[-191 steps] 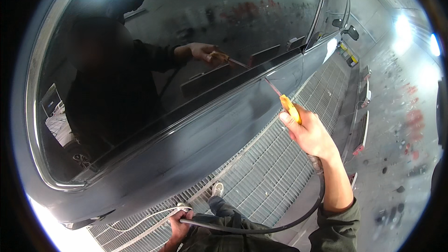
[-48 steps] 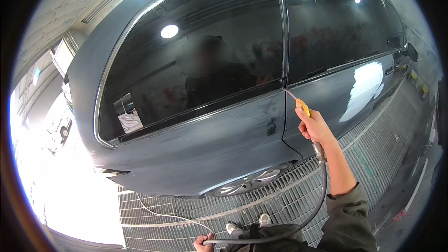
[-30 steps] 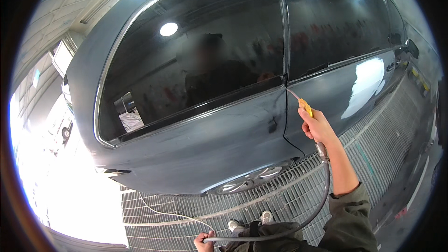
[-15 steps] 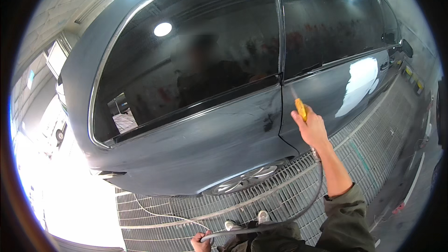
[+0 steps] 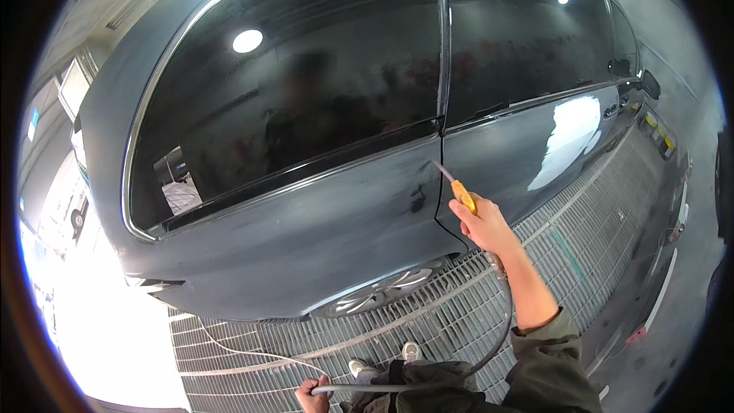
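My right hand (image 5: 483,223) is closed around the yellow air blow gun (image 5: 463,194). Its thin nozzle points up and left at the gap between two dark grey door panels of the car (image 5: 336,218), with the tip just off or at the panel; contact is hard to tell. A grey hose (image 5: 508,313) runs from the gun's base, below my wrist, across my body. Low in the view, my left hand (image 5: 313,395) grips that hose. Dark smudges mark the panel left of the gap.
Metal floor grating (image 5: 535,283) lies beneath me, and my shoes (image 5: 413,351) stand on it near the wheel (image 5: 382,292). A thinner stretch of hose trails left over the grating. Further along the car are a white patch (image 5: 567,138) and a side mirror (image 5: 651,84).
The air blow gun has moved down and left relative to the car; its nozzle now points across the door gap toward the smudged panel. My left hand keeps its hold on the hose.
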Available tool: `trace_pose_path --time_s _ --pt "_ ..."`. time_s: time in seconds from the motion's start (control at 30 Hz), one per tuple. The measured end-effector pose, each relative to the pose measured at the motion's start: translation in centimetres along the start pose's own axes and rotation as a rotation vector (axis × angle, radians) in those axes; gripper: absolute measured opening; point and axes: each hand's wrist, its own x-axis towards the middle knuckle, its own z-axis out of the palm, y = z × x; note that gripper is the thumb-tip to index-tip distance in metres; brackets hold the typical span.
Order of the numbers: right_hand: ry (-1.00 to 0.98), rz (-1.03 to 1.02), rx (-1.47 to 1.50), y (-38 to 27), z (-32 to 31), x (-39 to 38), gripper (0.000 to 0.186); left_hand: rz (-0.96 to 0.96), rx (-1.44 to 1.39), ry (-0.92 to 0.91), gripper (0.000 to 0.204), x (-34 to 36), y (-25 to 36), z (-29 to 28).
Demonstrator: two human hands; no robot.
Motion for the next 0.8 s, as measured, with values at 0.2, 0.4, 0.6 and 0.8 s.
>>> trace_pose_path --time_s 0.2,0.4,0.6,0.8 --pt "-0.117 0.008 -0.008 3.4 1.6 -4.0 0.052 0.006 -0.133 0.046 0.042 0.0 3.1 -0.2" --pt "-0.075 -0.013 0.024 6.8 3.7 -6.7 0.047 -0.016 -0.071 0.048 0.04 -0.1 7.1 -0.4" --pt "-0.105 -0.116 -0.067 8.0 5.2 -7.2 0.053 -0.03 -0.12 0.057 0.039 -0.1 7.4 -1.1" --pt "-0.111 -0.157 -0.003 7.8 6.6 -6.8 0.053 -0.022 -0.094 0.072 0.043 0.0 6.9 -0.9"
